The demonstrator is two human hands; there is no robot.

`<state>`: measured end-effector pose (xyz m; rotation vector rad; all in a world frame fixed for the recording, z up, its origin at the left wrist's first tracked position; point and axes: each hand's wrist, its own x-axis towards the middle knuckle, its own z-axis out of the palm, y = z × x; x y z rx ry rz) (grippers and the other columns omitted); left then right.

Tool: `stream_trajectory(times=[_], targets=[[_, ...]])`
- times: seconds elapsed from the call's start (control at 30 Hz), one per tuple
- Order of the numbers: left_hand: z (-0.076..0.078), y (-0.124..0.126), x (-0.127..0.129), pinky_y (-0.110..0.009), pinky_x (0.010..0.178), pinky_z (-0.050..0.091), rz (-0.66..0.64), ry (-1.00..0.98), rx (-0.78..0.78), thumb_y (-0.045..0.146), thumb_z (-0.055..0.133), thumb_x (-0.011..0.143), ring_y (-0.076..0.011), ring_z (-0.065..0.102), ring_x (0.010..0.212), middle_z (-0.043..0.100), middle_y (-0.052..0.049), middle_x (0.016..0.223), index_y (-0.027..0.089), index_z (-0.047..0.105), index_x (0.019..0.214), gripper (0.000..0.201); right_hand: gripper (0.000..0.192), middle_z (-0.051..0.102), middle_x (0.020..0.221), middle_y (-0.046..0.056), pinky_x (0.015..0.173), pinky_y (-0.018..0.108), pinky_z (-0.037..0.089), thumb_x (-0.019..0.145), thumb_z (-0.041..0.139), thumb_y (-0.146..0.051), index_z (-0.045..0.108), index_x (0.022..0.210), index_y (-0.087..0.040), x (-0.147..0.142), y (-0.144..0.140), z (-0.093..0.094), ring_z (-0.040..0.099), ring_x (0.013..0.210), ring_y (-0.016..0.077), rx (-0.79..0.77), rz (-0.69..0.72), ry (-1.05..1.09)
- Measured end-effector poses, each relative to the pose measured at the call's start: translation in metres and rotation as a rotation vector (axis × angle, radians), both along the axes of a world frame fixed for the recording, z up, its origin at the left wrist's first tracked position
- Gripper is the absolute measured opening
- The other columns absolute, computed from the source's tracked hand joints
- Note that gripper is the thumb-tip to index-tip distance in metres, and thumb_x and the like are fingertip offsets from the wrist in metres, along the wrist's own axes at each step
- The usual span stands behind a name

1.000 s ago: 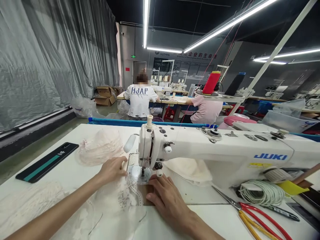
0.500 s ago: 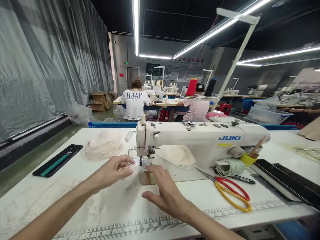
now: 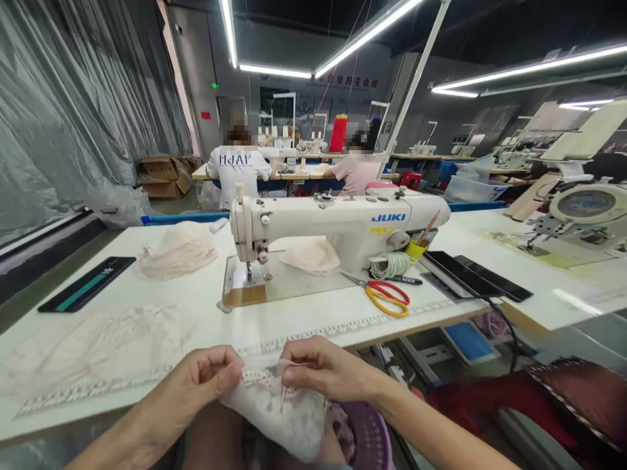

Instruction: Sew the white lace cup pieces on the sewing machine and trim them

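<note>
Between both hands hangs a piece of sheer white lace fabric (image 3: pixel 289 414) with a reddish dotted trim, held over my lap just off the table's front edge. My left hand (image 3: pixel 208 378) pinches its upper left edge between thumb and fingers. At the upper right edge, my right hand (image 3: pixel 326 372) grips it in the same way. Beyond them stands a white JUKI sewing machine (image 3: pixel 313 219), with nothing under its needle. Left of the machine lie a pile of pale lace pieces (image 3: pixel 176 251) and another spread of pale fabric (image 3: pixel 108 343).
Red-and-yellow-handled scissors (image 3: pixel 386 299), a cord coil (image 3: pixel 389 265) and a black marker (image 3: pixel 407 280) lie by the machine base. A dark phone-like slab (image 3: pixel 88 284) is at left. A purple basket (image 3: pixel 375 434) sits below. Two people work ahead.
Both hands have moved back from the needle area to over my lap, now holding the lace fabric up. The view has tilted down and turned right.
</note>
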<state>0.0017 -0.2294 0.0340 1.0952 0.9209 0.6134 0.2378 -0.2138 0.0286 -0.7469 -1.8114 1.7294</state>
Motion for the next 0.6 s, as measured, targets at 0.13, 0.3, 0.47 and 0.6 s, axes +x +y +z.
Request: stream_trajectory(times=[0.13, 0.3, 0.47, 0.6], targets=[[-0.033, -0.031, 0.008, -0.021, 0.061, 0.043, 0.017, -0.084, -0.248, 0.043, 0.073, 0.071, -0.0148, 0.059, 0.066, 0.068, -0.004, 0.073, 0.013, 0.067, 0.086, 0.034, 0.04, 0.058, 0.074, 0.002, 0.071, 0.024, 0.042, 0.077, 0.062, -0.05, 0.062, 0.077, -0.01, 0.008, -0.021, -0.029, 0.053, 0.07, 0.0111, -0.189, 0.12, 0.059], [-0.054, -0.049, 0.009, -0.019, 0.055, 0.044, 0.023, -0.161, -0.378, 0.036, 0.077, 0.068, -0.0123, 0.06, 0.059, 0.07, -0.003, 0.067, 0.014, 0.07, 0.079, 0.026, 0.035, 0.061, 0.076, 0.0, 0.072, 0.023, 0.044, 0.064, 0.076, -0.041, 0.065, 0.079, -0.011, 0.008, -0.042, -0.06, 0.056, 0.069, 0.01, -0.399, 0.189, 0.084], [-0.062, -0.057, 0.002, -0.016, 0.054, 0.042, 0.074, -0.192, -0.395, 0.037, 0.079, 0.066, -0.0101, 0.058, 0.056, 0.067, -0.001, 0.059, 0.013, 0.07, 0.07, 0.026, 0.03, 0.062, 0.076, 0.0, 0.071, 0.021, 0.045, 0.061, 0.078, -0.036, 0.067, 0.074, -0.011, 0.007, -0.048, -0.07, 0.056, 0.07, 0.0097, -0.415, 0.223, 0.035], [-0.068, -0.061, -0.001, -0.015, 0.053, 0.04, 0.077, -0.184, -0.43, 0.038, 0.078, 0.067, -0.0087, 0.054, 0.054, 0.064, -0.001, 0.058, 0.013, 0.07, 0.07, 0.027, 0.034, 0.062, 0.076, -0.001, 0.07, 0.02, 0.045, 0.06, 0.078, -0.037, 0.067, 0.08, -0.013, -0.001, -0.046, -0.072, 0.056, 0.071, 0.0098, -0.432, 0.275, 0.008]])
